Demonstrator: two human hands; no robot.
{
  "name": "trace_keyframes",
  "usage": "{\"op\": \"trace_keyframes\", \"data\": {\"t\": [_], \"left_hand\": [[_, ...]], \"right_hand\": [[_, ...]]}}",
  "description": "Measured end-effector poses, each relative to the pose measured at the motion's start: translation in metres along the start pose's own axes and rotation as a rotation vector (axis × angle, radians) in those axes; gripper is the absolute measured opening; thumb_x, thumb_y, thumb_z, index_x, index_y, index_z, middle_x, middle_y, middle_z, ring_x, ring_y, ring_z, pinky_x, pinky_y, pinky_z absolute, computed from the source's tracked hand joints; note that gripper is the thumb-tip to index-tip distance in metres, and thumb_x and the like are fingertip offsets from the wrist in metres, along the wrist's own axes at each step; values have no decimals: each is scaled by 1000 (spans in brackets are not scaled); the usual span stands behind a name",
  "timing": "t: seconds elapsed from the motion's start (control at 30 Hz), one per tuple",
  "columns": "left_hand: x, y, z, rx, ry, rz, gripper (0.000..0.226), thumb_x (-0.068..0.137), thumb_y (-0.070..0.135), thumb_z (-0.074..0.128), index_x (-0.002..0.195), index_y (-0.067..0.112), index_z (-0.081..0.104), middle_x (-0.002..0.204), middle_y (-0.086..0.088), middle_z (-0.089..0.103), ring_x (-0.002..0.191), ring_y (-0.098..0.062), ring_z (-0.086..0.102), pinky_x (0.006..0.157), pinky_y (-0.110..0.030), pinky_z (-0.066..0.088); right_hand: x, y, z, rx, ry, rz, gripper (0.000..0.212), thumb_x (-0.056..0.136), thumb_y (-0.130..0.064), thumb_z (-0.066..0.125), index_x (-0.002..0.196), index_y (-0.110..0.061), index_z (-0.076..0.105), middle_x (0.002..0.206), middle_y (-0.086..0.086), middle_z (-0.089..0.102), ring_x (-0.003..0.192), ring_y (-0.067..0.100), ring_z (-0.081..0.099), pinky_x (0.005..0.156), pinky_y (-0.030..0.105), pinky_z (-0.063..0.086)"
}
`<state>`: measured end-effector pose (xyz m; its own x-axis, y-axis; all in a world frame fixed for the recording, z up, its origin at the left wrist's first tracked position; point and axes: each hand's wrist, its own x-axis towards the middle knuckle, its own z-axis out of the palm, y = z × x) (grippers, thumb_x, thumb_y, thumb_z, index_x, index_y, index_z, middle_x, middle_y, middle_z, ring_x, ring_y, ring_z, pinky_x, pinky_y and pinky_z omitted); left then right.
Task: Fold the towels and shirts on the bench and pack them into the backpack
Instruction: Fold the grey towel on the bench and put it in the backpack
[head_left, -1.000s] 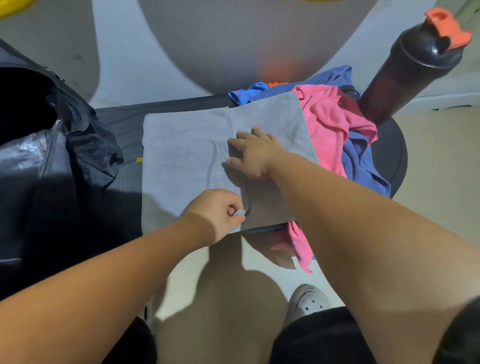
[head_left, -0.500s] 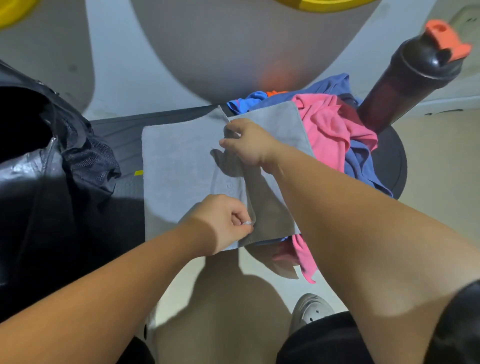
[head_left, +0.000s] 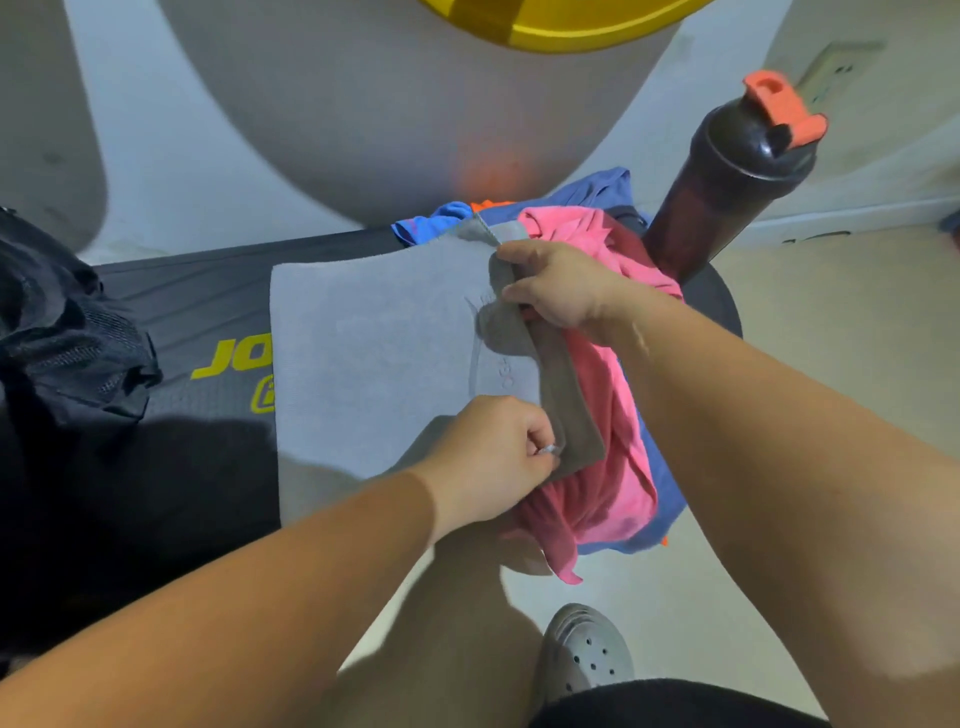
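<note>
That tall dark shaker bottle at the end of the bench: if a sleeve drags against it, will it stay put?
Probably not reliably. The shaker bottle is tall and narrow, so likely tippy. It stands at the bench end beside the pink shirt, so tugged cloth could nudge it. How full it is cannot be told.

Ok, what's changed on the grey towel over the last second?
The right hand, which lay flat on the grey towel a second ago, has pinched its far right edge and lifted it, uncovering more of the pink shirt. The left hand has kept its pinch on the near right corner. The backpack, bottle and blue clothes stayed put.
</note>
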<state>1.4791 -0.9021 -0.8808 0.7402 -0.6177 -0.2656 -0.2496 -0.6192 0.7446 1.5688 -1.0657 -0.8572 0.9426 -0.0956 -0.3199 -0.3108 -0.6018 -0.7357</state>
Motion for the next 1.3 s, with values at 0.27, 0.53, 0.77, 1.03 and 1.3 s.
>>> {"op": "trace_keyframes", "data": {"t": [0.27,0.53,0.77,1.03,1.3], "left_hand": [[2,-7,8,-121,53,4,14,82,20,74,69,23,69,57,12,56,54,-2,49,60,-22,46],[2,12,17,-19,43,96,17,82,22,72,69,28,64,62,9,61,59,-7,59,61,-26,51],[5,-9,1,-19,166,97,16,91,34,60,81,24,67,81,7,65,77,-11,61,75,-33,51],[48,-94,-84,516,342,-146,53,94,46,51,141,24,46,143,-4,47,128,-33,43,104,-47,39],[68,-146,-135,755,193,-229,60,100,52,36,151,19,32,159,-4,28,141,-32,27,112,-52,29]], "right_hand": [[-2,5,-1,61,61,-91,39,78,10,53,115,3,63,102,19,64,78,11,51,73,34,50],[-9,17,-17,-31,158,-90,35,77,1,58,109,-8,69,101,4,68,83,10,60,76,29,55],[2,29,7,-646,217,-131,52,84,-43,63,124,-9,60,152,7,42,127,36,45,104,45,40],[16,33,29,-971,231,-102,73,93,-68,37,154,-29,28,168,-1,1,154,31,-4,119,58,5],[53,24,4,-821,304,-110,48,99,-52,40,143,-35,47,155,4,39,140,35,34,111,55,26]]}}
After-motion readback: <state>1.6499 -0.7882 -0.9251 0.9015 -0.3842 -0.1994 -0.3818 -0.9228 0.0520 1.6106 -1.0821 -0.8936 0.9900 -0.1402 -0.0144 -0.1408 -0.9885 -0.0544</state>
